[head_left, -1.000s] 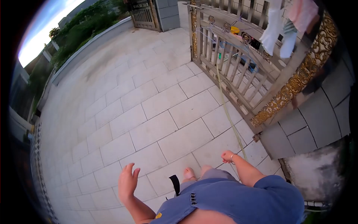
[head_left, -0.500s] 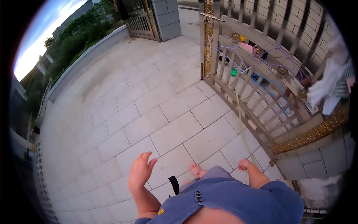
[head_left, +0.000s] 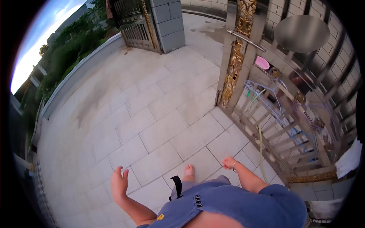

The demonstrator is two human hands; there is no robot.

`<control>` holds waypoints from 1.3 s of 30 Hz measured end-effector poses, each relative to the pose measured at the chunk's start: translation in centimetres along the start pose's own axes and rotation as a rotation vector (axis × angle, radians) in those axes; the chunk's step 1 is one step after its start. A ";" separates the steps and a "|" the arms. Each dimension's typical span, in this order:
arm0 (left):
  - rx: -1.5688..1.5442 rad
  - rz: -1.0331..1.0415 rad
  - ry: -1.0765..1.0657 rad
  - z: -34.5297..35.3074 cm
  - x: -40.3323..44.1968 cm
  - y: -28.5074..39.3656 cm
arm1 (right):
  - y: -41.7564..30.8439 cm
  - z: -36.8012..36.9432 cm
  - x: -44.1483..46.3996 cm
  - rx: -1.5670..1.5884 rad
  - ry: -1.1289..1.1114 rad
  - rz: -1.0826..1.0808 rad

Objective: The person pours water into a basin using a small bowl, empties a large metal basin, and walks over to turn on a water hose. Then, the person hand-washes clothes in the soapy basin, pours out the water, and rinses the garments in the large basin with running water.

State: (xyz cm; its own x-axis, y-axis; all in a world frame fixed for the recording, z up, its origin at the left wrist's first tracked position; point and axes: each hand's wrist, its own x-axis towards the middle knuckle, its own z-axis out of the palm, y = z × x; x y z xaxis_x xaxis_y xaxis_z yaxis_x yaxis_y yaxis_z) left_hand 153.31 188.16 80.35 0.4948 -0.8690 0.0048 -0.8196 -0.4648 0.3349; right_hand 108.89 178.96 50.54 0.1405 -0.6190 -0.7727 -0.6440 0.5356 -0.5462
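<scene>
The left hand (head_left: 119, 182), fingers apart, hangs empty over the paving (head_left: 152, 114); the right hand (head_left: 229, 163) is curled together, nothing visible in it. To its right lie a pale hose (head_left: 261, 148) and the metal gate (head_left: 234, 64). The gate's far upright now looms nearer and the white cloth (head_left: 349, 159) has shifted rightward, suggesting forward walking; both hands remain off everything.

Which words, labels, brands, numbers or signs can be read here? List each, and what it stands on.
No text can be read.
Yellow patch on the blue shirt: too small to tell if it bears lettering.
Gate at right: no lettering visible.
</scene>
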 end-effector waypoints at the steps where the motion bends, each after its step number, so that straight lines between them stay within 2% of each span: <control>1: 0.038 -0.011 -0.013 -0.5 3.4 1.7 | -0.4 -0.6 0.4 0.025 0.009 0.071; 3: 0.021 0.088 0.024 0.1 10.4 5.1 | -2.0 -2.5 0.8 0.138 0.066 0.202; 7: -0.075 0.514 -0.168 1.5 22.0 16.2 | -2.5 -6.1 2.2 0.406 0.219 0.324; 10: -0.220 0.687 -0.315 3.6 29.5 22.9 | -3.1 -9.2 5.0 0.430 0.269 0.408; 12: -0.277 0.741 -0.294 5.5 34.4 25.9 | -4.1 -11.2 6.6 0.468 0.227 0.574; 14: -0.331 0.815 -0.230 7.0 40.1 29.1 | -5.7 -13.2 10.2 0.462 0.218 0.629; 15: -0.274 0.762 -0.226 7.9 42.9 30.1 | -6.7 -14.9 12.1 0.456 0.200 0.694; 16: -0.203 0.701 -0.247 8.6 44.9 30.5 | -7.0 -16.8 14.6 -0.154 -0.127 0.337; 17: -0.187 0.707 -0.268 9.0 47.2 31.0 | -7.3 -18.8 17.0 -0.764 -0.189 -0.110; 18: -0.190 0.640 -0.249 9.4 49.7 31.8 | -9.2 -20.2 20.1 -0.563 -0.103 0.031; 20: -0.203 0.575 -0.217 10.3 54.0 33.2 | -14.0 -23.2 26.5 -0.514 -0.025 0.179; 21: -0.204 0.581 -0.231 10.9 56.1 33.5 | -16.5 -24.7 29.3 -0.445 0.092 0.043; 22: -0.147 0.542 -0.305 11.7 58.2 33.6 | -24.5 -27.0 28.5 0.028 0.174 0.221; 24: -0.081 0.453 -0.437 12.6 62.2 35.0 | -31.5 -29.7 32.6 0.148 0.182 0.124; 27: -0.095 0.419 -0.394 16.0 70.7 37.1 | -39.1 -32.8 39.9 0.223 0.236 -0.114; 31: 0.021 0.540 -0.373 18.1 81.8 45.1 | -45.0 -37.4 45.7 0.378 0.319 -0.140; 33: -0.010 0.658 -0.394 19.0 86.4 50.1 | -46.0 -39.2 46.8 0.356 0.260 0.123; 37: 0.031 0.922 -0.418 20.8 92.3 61.8 | -44.1 -42.9 48.5 0.420 0.298 0.193; 39: 0.024 1.017 -0.467 22.6 94.2 67.5 | -43.5 -44.5 48.1 0.641 0.411 0.316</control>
State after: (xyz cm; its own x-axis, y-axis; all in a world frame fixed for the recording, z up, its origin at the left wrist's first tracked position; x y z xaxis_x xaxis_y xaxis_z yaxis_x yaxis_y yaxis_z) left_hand 138.13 71.08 82.14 -0.5619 -0.8223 -0.0900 -0.7886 0.4996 0.3585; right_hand 110.18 100.30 51.54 -0.3421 -0.4786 -0.8087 -0.0353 0.8665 -0.4979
